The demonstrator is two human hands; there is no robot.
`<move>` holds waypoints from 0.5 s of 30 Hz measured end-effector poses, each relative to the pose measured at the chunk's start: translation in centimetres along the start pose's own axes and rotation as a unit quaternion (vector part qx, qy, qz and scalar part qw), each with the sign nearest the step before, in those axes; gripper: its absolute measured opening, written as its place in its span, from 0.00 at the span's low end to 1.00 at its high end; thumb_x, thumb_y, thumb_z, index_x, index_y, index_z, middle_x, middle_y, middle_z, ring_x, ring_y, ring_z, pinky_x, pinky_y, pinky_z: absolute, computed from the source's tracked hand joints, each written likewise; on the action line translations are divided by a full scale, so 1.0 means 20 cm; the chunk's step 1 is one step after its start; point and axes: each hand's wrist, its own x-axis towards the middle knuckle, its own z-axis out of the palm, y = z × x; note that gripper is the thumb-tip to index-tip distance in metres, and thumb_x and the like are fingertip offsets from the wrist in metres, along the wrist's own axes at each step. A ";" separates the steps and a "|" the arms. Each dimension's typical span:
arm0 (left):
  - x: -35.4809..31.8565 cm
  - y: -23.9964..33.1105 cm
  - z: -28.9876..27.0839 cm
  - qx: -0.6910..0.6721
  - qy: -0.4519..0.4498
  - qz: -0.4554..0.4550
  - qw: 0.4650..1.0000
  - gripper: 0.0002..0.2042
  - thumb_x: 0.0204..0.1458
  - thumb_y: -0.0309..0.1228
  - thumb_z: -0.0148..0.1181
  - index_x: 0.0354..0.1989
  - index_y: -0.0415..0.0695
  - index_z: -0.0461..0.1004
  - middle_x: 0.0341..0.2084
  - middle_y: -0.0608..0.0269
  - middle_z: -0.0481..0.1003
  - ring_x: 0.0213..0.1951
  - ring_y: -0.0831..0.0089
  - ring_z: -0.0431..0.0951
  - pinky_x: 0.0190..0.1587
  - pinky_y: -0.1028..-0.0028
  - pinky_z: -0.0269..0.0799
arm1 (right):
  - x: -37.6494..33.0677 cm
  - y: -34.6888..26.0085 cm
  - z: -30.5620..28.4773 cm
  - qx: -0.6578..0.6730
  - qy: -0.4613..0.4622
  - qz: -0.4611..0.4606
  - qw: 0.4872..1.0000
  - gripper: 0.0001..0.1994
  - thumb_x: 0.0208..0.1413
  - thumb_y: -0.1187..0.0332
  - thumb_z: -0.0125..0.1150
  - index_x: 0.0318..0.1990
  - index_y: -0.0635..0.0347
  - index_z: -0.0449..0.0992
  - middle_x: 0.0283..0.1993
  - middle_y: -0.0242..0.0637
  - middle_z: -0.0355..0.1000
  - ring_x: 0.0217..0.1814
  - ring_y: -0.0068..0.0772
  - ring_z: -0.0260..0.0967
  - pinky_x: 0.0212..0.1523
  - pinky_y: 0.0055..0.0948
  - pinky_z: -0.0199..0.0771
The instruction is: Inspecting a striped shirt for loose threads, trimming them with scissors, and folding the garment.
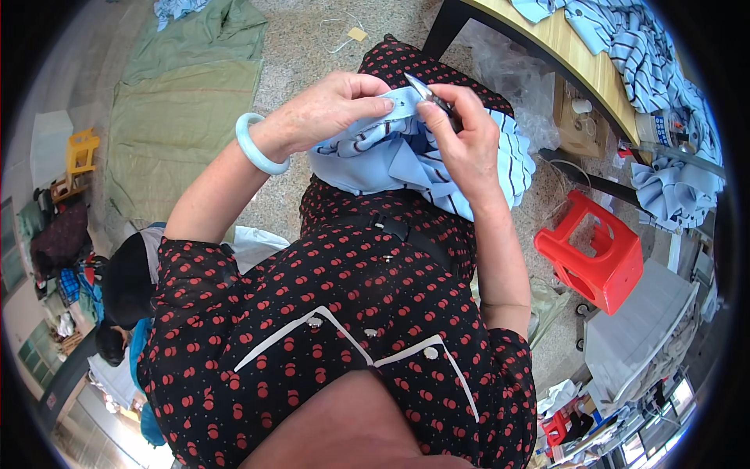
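Note:
A light blue garment with dark stripes [375,166] lies bunched across my lap. My left hand [332,109], with a pale bangle [261,144] on its wrist, pinches a plain blue band of it between thumb and fingers. Small dark marks show on that band, beside my thumb. In my right hand [472,144] is a pair of thread snips [419,85], its pointed metal blades up by the band's far end. The fingers wrap round the dark handle, and my right thumb lies close to the cloth.
At the upper right stands a wooden-topped table [598,70] heaped with striped garments [637,51]. A red plastic stool [590,250] is to my right, near a cardboard box [580,125]. Green cloth [183,117] covers floor at the left. Another person [129,277] is behind at left.

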 end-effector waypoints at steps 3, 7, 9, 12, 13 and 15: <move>0.01 -0.01 -0.01 0.029 -0.019 0.017 0.999 0.11 0.49 0.35 0.51 0.33 0.39 0.72 0.23 0.73 0.69 0.27 0.87 0.65 0.29 0.84 0.61 | 0.03 -0.04 0.01 0.100 -0.050 0.050 0.992 0.17 0.45 0.72 0.59 0.44 0.62 0.66 0.30 0.29 0.68 0.29 0.16 0.62 0.28 0.16 0.61; 0.03 -0.04 -0.04 0.090 -0.035 0.042 0.994 0.12 0.49 0.35 0.52 0.35 0.38 0.71 0.24 0.71 0.70 0.28 0.85 0.66 0.30 0.82 0.62 | 0.04 0.00 0.01 0.166 -0.121 0.120 0.971 0.18 0.44 0.76 0.58 0.45 0.63 0.65 0.33 0.30 0.68 0.32 0.13 0.62 0.33 0.13 0.61; 0.02 -0.06 -0.06 0.101 -0.013 0.050 0.994 0.13 0.48 0.35 0.52 0.36 0.38 0.71 0.25 0.70 0.70 0.28 0.84 0.66 0.31 0.82 0.62 | 0.05 0.01 0.00 0.187 -0.113 0.137 0.966 0.17 0.44 0.77 0.58 0.44 0.63 0.66 0.33 0.27 0.67 0.33 0.13 0.62 0.35 0.13 0.62; 0.01 -0.12 -0.11 0.117 -0.005 0.047 0.992 0.13 0.47 0.35 0.53 0.36 0.38 0.71 0.25 0.69 0.71 0.30 0.84 0.67 0.33 0.81 0.63 | 0.06 0.01 0.00 0.274 -0.062 0.162 0.946 0.15 0.45 0.76 0.58 0.43 0.63 0.67 0.32 0.25 0.67 0.33 0.12 0.62 0.34 0.12 0.61; 0.01 -0.13 -0.12 0.122 -0.020 0.037 0.992 0.14 0.47 0.36 0.54 0.36 0.37 0.71 0.26 0.68 0.71 0.30 0.84 0.67 0.33 0.81 0.63 | 0.06 0.01 -0.01 0.275 -0.062 0.162 0.946 0.15 0.45 0.76 0.58 0.43 0.63 0.67 0.32 0.25 0.67 0.33 0.12 0.62 0.34 0.12 0.61; 0.00 -0.13 -0.12 0.118 -0.015 0.047 0.992 0.14 0.47 0.35 0.54 0.36 0.37 0.71 0.26 0.68 0.72 0.30 0.83 0.68 0.34 0.81 0.64 | 0.07 0.01 -0.01 0.292 -0.050 0.167 0.940 0.14 0.45 0.75 0.58 0.42 0.63 0.67 0.33 0.26 0.67 0.34 0.12 0.62 0.35 0.13 0.61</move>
